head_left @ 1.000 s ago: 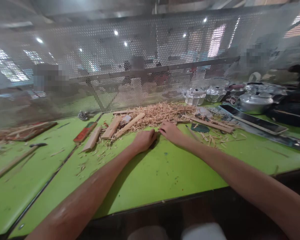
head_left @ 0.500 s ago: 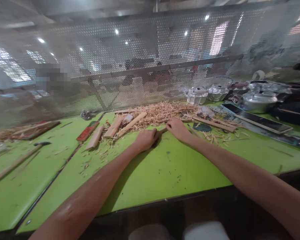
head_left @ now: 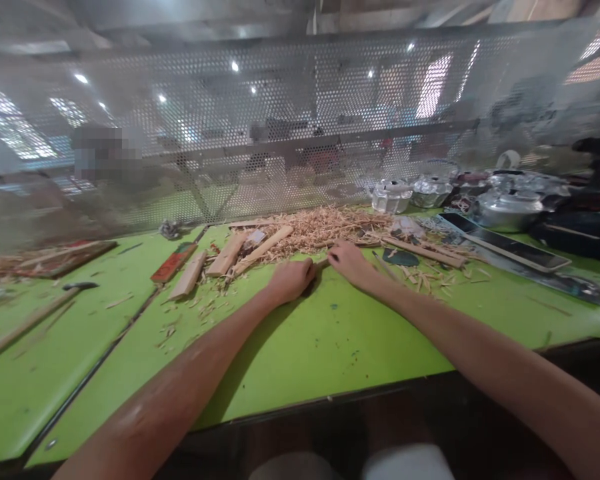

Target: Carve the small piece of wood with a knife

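Observation:
My left hand (head_left: 291,280) is closed low over the green tabletop (head_left: 305,360). My right hand (head_left: 349,261) is closed a little to its right and slightly farther back. A short stretch of a narrow wooden strip (head_left: 321,264) shows between the two; both hands grip it, and its ends are hidden by the fingers. Behind them lies a heap of pale wood shavings (head_left: 325,223). Wooden pieces lie left of my left hand: a slanted strip (head_left: 265,249), a flat block (head_left: 227,255) and another block (head_left: 188,275).
A red block (head_left: 174,264) and a hammer (head_left: 35,325) lie left. A long wooden stick (head_left: 425,252) and a dark green piece (head_left: 401,257) lie right, near a dark flat panel (head_left: 505,241) and metal pots (head_left: 510,208). A perforated metal screen (head_left: 280,133) stands behind.
My right hand has drawn slightly left, toward my left hand, so less of the wooden strip shows between them. My left hand stays almost in place. The view has shifted a little.

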`<move>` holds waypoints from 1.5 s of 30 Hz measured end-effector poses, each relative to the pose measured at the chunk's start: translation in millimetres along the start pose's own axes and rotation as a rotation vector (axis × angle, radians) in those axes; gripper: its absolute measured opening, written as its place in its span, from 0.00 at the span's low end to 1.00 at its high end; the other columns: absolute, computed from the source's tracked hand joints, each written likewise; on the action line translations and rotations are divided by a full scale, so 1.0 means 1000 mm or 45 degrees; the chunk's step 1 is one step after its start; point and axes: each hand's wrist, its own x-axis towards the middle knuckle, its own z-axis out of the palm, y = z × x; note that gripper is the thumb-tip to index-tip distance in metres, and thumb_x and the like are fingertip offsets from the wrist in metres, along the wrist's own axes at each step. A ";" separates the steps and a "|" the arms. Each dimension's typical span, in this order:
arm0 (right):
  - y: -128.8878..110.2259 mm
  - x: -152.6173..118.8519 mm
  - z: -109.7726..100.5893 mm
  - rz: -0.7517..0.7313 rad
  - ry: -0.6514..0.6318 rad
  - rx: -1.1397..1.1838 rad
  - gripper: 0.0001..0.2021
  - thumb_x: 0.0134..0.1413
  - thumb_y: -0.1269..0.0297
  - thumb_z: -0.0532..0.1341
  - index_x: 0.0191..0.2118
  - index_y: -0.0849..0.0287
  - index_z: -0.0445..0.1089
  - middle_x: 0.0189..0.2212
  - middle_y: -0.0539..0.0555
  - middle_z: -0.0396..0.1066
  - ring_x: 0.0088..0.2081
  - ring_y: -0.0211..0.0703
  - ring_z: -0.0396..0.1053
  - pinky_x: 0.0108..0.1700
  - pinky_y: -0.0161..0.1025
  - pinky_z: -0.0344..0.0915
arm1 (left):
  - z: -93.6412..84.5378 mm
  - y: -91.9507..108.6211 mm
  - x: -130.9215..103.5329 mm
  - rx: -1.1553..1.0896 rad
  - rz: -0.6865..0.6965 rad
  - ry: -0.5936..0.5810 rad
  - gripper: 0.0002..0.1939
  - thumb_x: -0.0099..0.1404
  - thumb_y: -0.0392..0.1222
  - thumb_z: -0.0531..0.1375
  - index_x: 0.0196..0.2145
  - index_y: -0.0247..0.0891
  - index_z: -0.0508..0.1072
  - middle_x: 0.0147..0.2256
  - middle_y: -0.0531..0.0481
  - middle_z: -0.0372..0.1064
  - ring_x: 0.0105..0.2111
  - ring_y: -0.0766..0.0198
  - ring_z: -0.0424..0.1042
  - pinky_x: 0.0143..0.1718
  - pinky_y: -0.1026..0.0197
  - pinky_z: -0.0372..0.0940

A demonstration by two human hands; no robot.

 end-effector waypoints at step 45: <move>-0.008 -0.002 -0.015 0.142 -0.128 -0.053 0.19 0.87 0.74 0.60 0.53 0.62 0.93 0.53 0.67 0.86 0.54 0.55 0.82 0.63 0.51 0.82 | -0.001 0.000 0.001 0.060 -0.025 -0.021 0.27 0.98 0.48 0.47 0.64 0.37 0.86 0.57 0.31 0.91 0.56 0.41 0.89 0.51 0.51 0.71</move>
